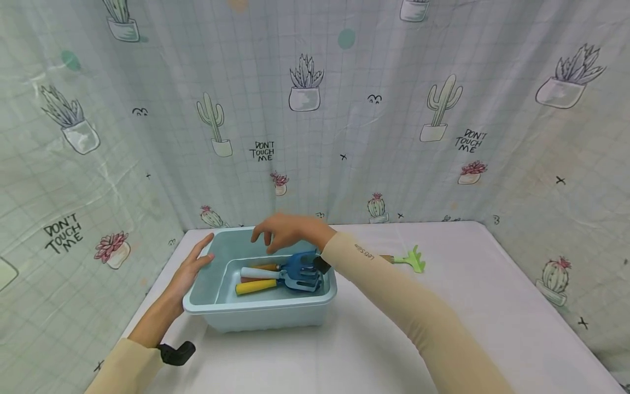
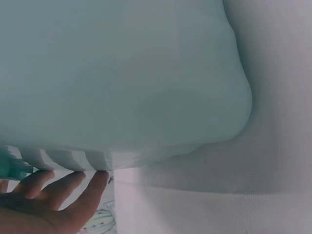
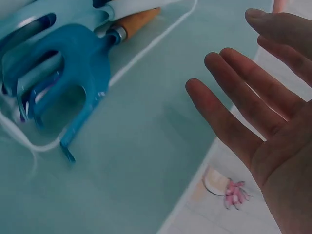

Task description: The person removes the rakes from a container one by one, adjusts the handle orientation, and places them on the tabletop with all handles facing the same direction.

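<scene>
On my head feed, the left hand point(image 1: 184, 276) has the near-left rim of the pale blue basin point(image 1: 261, 308) between thumb and fingers, while the right hand point(image 1: 285, 230) hangs over the basin's far side with nothing in its grasp. Just on the near side of the right hand, inside the basin, lie a yellow-handled tool point(image 1: 256, 287), a light-blue-handled fork point(image 1: 261, 273) and a blue tool point(image 1: 299, 266), partly overlapping. The green rake point(image 1: 413, 260) lies on the table point(image 1: 443, 323), to the right of the right hand and past its forearm, its handle end hidden by the sleeve. My left wrist feed shows that hand's fingertips point(image 2: 101, 178) set against the ridged outer wall. My right wrist feed shows the right hand's fingers spread, touching nothing, the blue fork point(image 3: 80, 63) well apart from them. I judge the step in hand to be sorting tools at the basin, though I can't tell in which direction. The next move would call for the left to steady the rim while the right either lowers onto a handle below or swings out for the rake.
</scene>
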{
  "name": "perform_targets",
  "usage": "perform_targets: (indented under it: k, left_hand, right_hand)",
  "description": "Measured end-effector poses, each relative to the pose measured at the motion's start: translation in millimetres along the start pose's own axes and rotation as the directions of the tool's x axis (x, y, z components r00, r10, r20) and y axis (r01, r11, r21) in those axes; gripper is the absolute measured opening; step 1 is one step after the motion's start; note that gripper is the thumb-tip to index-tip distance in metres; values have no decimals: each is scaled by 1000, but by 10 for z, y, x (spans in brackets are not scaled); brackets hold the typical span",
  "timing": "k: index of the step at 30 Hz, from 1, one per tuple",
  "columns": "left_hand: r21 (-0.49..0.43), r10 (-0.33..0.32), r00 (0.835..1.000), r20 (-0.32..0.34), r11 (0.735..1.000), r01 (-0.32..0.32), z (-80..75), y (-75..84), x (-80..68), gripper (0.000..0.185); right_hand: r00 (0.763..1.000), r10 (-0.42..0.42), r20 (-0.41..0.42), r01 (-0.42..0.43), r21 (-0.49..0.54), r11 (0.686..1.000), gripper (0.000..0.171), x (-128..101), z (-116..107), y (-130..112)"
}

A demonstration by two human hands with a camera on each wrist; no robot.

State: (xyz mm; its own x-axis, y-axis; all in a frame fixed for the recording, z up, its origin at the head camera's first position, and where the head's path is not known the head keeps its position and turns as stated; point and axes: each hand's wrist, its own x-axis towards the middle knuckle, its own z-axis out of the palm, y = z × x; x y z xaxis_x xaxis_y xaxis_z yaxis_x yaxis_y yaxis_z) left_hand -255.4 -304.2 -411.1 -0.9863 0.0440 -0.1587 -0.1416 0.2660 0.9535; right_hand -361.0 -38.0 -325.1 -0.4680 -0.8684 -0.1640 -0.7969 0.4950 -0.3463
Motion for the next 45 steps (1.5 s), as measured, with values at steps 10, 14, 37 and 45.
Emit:
perform_targets:
  k: [10,14,37,45]
  left_hand:
    - [-19,-1,1000,10,1000,1,5,-23,40,65]
    - [5,-12,1000,-7,1000,12,20,-23,48,64]
    - [2,3,1000,-8,1000,-3,27,-11,28,64]
    - [9,4,1000,-16,1000,-4,8,-12,4,64]
  right_hand:
    - [992,88,86,-107,249,963,43,167,243,69]
    - [988,96,117,-129,312,941,43,223,345,93]
    - [967,235,98,-251,218,943,41,449,688,79]
    - [970,228,84,-239,166,957,49,511,753,81]
